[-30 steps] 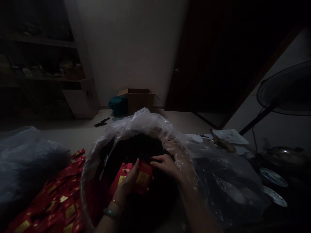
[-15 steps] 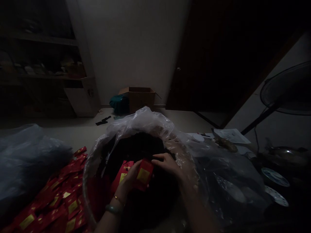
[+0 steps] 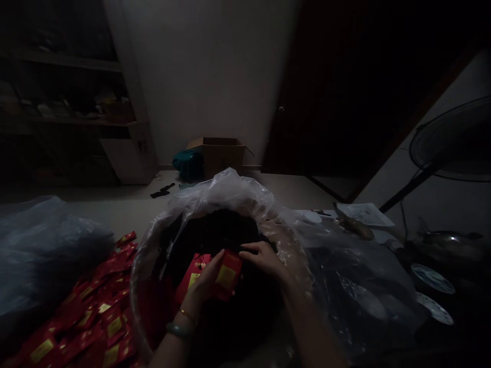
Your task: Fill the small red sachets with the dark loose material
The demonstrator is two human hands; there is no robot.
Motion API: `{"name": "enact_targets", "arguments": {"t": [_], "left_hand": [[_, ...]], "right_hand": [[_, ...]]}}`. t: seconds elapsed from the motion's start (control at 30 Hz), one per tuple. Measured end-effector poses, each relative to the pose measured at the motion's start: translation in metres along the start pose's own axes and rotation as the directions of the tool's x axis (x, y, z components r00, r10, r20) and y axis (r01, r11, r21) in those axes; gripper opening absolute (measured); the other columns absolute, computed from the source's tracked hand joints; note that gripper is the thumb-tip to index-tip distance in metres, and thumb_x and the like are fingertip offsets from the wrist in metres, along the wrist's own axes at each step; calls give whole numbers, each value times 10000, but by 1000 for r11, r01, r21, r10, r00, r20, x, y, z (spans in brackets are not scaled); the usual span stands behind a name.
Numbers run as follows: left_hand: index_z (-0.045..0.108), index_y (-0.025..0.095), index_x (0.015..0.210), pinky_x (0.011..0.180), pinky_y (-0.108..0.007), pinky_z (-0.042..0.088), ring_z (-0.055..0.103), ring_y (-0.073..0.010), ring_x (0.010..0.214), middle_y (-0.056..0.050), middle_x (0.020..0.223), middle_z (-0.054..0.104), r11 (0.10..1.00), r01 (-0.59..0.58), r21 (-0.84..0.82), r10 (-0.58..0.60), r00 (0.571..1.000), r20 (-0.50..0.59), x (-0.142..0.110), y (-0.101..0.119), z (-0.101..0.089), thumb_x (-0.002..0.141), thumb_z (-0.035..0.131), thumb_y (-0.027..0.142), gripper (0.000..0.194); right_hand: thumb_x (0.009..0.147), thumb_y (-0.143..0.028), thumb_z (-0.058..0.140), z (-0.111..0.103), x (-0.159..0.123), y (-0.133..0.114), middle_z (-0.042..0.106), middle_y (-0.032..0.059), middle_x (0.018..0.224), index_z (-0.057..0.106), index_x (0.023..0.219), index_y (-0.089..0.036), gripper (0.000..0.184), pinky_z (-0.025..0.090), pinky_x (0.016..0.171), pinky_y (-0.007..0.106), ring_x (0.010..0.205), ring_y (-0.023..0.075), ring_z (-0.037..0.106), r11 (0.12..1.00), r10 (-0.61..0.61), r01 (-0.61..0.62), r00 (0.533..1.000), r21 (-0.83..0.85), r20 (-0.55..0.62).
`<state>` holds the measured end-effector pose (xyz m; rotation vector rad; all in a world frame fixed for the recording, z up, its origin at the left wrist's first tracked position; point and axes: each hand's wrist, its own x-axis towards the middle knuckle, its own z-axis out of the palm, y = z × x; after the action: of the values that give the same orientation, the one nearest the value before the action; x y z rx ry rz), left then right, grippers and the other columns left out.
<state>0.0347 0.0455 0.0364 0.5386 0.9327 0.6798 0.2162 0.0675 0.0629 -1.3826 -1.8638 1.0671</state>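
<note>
My left hand (image 3: 207, 283) is closed around a small red packet (image 3: 227, 276) with a yellow label, held over the lined tub. At the packet's top right corner, the fingers of my right hand (image 3: 264, 259) are bent together and pinch its edge. Another red packet (image 3: 197, 268) with gold print lies behind my left wrist, inside the tub. Dark loose material (image 3: 222, 227) fills much of the tub, whose rim is draped with a clear plastic bag (image 3: 230, 186). Poor light hides the detail under my hands.
A heap of red packets (image 3: 115, 324) lies left of the tub, beside a big clear plastic bag (image 3: 49, 245). Plates (image 3: 433, 278) and plastic sheeting (image 3: 356, 286) are on the right, near a fan (image 3: 452, 143). An open cardboard box (image 3: 224, 156) stands by the wall.
</note>
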Motion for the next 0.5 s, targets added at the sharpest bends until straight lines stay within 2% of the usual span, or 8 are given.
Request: {"name": "enact_targets", "arguments": {"t": [0.2,0.3,0.4,0.43,0.5], "left_hand": [[653,93,921,483,-287,476,611,-184,521,-96,672,700,1000,11,16,-12,1000,28,1,0,-1,836,376,601,585],[648,102,924,499,-290,473,607,-179,522,-90,695,696,999,-7,45,6,1000,12,1,1,-1,817,384,635,605],[648,97,924,537,-298,473,604,-177,531,-88,690,682,994,-19,104,15,999,41,-2,2,2,804,365,665,646],[648,101,923,556,-306,475,609,-182,544,-89,698,682,992,-49,119,44,998,45,-2,2,2,800,380,657,629],[645,128,913,618,-318,485,633,-199,619,-91,768,696,976,-177,129,176,984,26,-4,3,4,775,485,587,505]], "right_hand": [[740,-398,601,-2,-2,-8,729,33,870,738,919,-181,312,461,704,296,811,227,628,1000,-20,20,1000,22,-17],[724,-432,619,-10,-1,-3,713,29,873,695,1043,-180,414,453,608,264,674,172,607,996,41,-42,999,77,14],[715,-449,628,-29,-3,19,681,11,759,662,1096,-160,480,401,503,227,515,113,533,984,163,-163,987,71,5],[710,-446,634,-37,-4,30,663,3,696,676,1056,-149,458,383,487,220,500,110,519,979,200,-199,979,40,-27],[671,-402,676,-51,-10,53,641,1,625,720,877,-134,340,373,493,222,522,124,530,969,234,-236,972,-67,-38]]}}
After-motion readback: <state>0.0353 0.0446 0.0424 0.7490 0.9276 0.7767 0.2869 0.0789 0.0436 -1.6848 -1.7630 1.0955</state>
